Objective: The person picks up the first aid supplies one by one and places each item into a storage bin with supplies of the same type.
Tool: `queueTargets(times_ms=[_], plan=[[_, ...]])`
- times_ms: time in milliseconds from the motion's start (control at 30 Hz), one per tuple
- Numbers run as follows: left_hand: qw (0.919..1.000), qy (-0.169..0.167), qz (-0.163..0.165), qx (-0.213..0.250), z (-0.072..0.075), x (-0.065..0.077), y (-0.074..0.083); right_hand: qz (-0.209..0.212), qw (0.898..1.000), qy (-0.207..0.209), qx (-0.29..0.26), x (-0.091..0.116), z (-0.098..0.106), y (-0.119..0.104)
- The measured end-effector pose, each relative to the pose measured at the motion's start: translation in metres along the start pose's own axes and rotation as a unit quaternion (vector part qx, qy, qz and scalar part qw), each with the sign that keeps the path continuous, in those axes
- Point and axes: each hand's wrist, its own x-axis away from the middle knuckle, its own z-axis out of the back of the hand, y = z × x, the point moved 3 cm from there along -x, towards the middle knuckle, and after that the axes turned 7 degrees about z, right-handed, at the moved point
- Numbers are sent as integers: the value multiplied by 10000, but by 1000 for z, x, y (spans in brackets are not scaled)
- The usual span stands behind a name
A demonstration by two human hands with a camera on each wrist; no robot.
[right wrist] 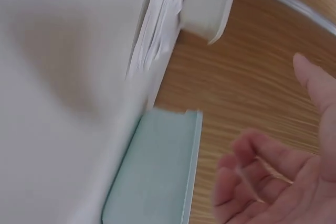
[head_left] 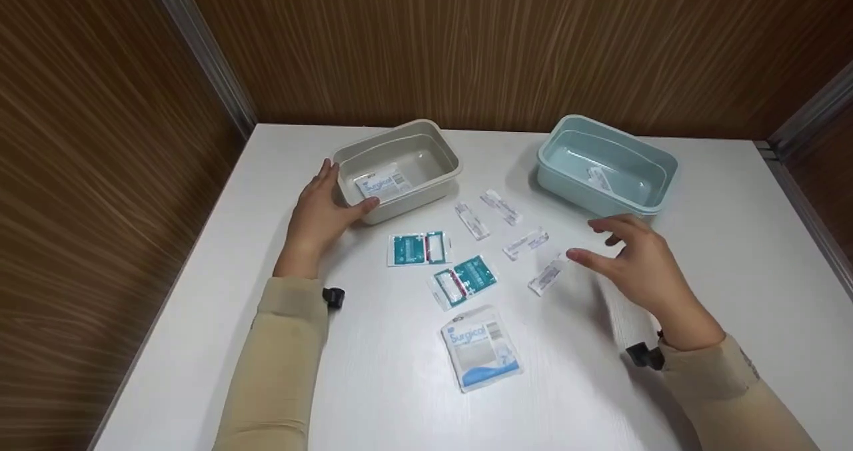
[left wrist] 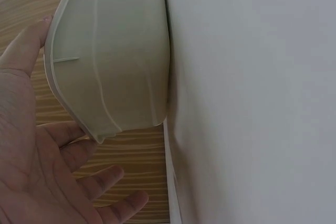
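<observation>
“Wood-grain walls [head_left: 466, 51], behind and at both sides. Surface?”

“White table [head_left: 373, 384], one.”

“Bins?”

“Two, both toward the table's far edge. Blue bin [head_left: 580, 192], to the right; beige bin [head_left: 416, 202], to the left.”

“Hands?”

“Two, in tan sleeves [head_left: 280, 371]. My left hand [head_left: 320, 211] spans the near-left corner of the beige bin, thumb on the near rim, forefinger at the end, remaining fingers spread loosely clear. My right hand [head_left: 636, 268] hangs just this side of the blue bin, thumb and forefinger well parted, other fingers bent, empty as far as the views show.”

“Packets, largest?”

“Surgical packets [head_left: 480, 349], white with blue print, two: one on the table nearest me, one inside the beige bin.”

“Middling?”

“Teal packets [head_left: 464, 281], two, flat between the beige bin and the nearer Surgical packet.”

“Smallest?”

“Narrow packets [head_left: 548, 276], white with purplish print, five: one inside the blue bin, four on the table, scattered near its middle. Of those four, the one closest to me lies by my right thumb; whether they touch, I cannot tell.”
</observation>
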Motion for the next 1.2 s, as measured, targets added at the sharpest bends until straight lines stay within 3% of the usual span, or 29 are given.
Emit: queueTargets(times_ms=[267,467,667,833,1200], plan=[[10000,-7,-38,-32,1,-1,-1,-179,9984,-459,273,10,-25,-7],[10000,19,-72,8,1,0,-1,-101,9957,-739,550,8,-41,-3],[10000,54,-40,39,0,1,2,-296,9895,-1124,864,8,-54,4],[10000,21,-51,-5,-1,1,3,-385,9879,-1136,987,9,-60,9],[10000,-14,11,67,1,1,4,-155,9873,-949,1262,6,-63,6]])
